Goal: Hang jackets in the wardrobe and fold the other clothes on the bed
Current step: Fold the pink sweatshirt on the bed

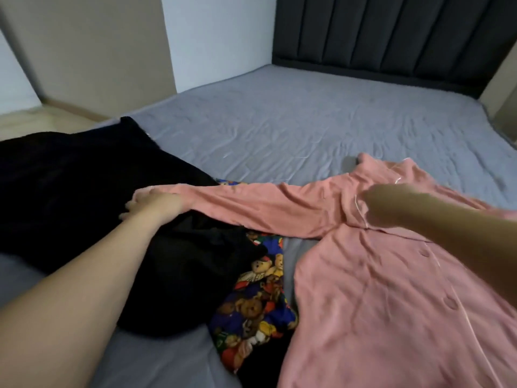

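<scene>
While spread front-up across the near right of the bed (279,121), pink button-up shirt (377,289): soft, matte knit, thin pale piping along the placket, round fabric-covered buttons, one long sleeve stretched out leftward. Left hand (152,204) at the end of that sleeve, fingers curled round the cuff, resting over a heap of black clothing (70,191), thick and fuzzy, on the near left. Right hand (383,204) at the collar and chest of the shirt, blurred; grip or flat press, cannot tell. Between black heap and shirt, a crumpled garment printed with teddy bears (257,303) on dark blue, partly under both. Grey sheet, lightly wrinkled. Dark padded headboard (391,32) with vertical channels at the far right.
</scene>
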A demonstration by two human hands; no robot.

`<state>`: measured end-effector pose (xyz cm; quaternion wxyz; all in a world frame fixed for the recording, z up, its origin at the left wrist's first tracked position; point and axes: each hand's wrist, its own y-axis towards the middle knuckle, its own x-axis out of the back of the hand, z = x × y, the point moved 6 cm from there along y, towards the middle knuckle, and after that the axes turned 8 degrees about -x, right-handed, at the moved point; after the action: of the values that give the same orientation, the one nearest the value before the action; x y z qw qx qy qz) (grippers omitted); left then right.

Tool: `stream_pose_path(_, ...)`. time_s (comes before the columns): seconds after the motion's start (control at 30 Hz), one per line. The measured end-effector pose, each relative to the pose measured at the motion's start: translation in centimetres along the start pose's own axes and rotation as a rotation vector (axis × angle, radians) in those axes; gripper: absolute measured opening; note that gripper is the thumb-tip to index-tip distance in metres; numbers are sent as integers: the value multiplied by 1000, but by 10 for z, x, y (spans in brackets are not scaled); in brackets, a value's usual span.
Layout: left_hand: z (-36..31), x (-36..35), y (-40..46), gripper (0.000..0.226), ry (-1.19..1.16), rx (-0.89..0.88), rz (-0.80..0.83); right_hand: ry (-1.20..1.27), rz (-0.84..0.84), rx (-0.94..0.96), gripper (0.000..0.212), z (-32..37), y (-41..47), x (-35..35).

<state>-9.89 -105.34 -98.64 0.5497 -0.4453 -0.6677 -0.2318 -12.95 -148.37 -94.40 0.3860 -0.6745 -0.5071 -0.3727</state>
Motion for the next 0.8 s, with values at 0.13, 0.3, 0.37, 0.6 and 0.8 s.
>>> stream_pose_path(0.13,33,5,22,64,-350,111,11,347,-77,379,57,192,-35,52)
stream_pose_path(0.3,40,15,35,27,-789,-25,198,319,-209,349,52,257,-38,68)
stream_pose_path(0.37,35,20,24,39,-841,-92,336,392,-174,258,50,251,-20,63)
stream_pose_path(0.6,-76,59,-6,24,-1172,-241,362,1064,-3,149,17,175,-3,43)
stream_pose_path(0.8,-291,48,-113,22,-1081,-622,430,1211,-289,-459,27,-65,-18,-45)
